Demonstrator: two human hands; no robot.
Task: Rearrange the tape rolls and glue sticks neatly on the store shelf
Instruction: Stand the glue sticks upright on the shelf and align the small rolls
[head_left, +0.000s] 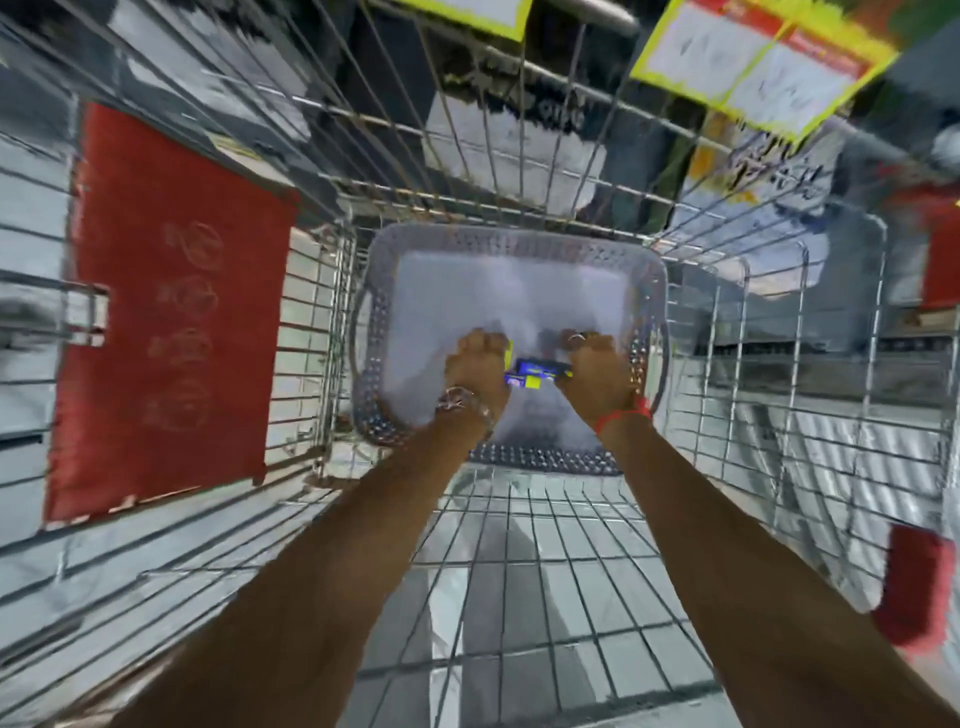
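Note:
Both my arms reach down into a wire shopping cart. A grey perforated plastic basket sits at the cart's far end. My left hand and my right hand are inside the basket, closed around small blue and yellow packs held between them. The frame is blurred, so I cannot tell whether the packs are glue sticks or tape. A yellow edge shows beside the fingers of my left hand.
A red sign panel hangs on the cart's left wire side. Yellow-bordered price tags sit at the top right. A red object lies outside the cart at the right. Shelving shows beyond the wires.

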